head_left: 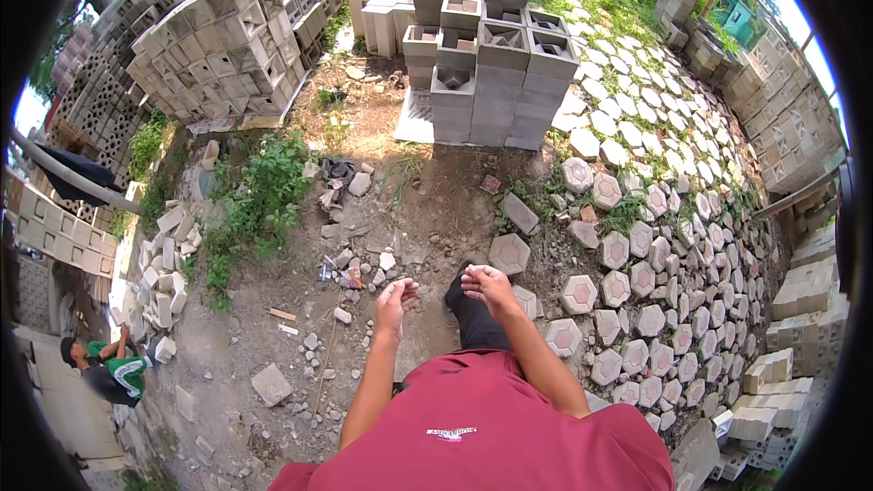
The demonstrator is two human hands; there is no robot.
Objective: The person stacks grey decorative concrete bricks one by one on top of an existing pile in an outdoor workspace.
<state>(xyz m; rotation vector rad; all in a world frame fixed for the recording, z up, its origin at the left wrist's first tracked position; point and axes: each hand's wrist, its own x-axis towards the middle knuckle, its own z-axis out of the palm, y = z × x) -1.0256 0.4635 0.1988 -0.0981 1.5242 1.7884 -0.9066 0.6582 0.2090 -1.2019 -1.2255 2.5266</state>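
My left hand (pixel 395 302) is raised in front of my body above the dirt path, its fingers curled in. Level with it and to the right, my right hand (pixel 488 285) has its fingers bent toward the thumb. I see nothing held in either hand, and the two are apart. Below my right hand, a dark trouser leg and shoe (pixel 455 295) step forward. A hexagonal paving block (pixel 508 254) lies on the ground just beyond that hand. Small stone rubble (pixel 386 261) is scattered beyond my left hand.
Ahead stands a stack of grey hollow blocks (pixel 498 82). Rows of hexagonal pavers (pixel 641 279) cover the right side. Pale vent blocks (pixel 218 50) are piled at the far left, beside a green bush (pixel 264 186). A person in green (pixel 114 370) sits at the left by broken blocks (pixel 162 286).
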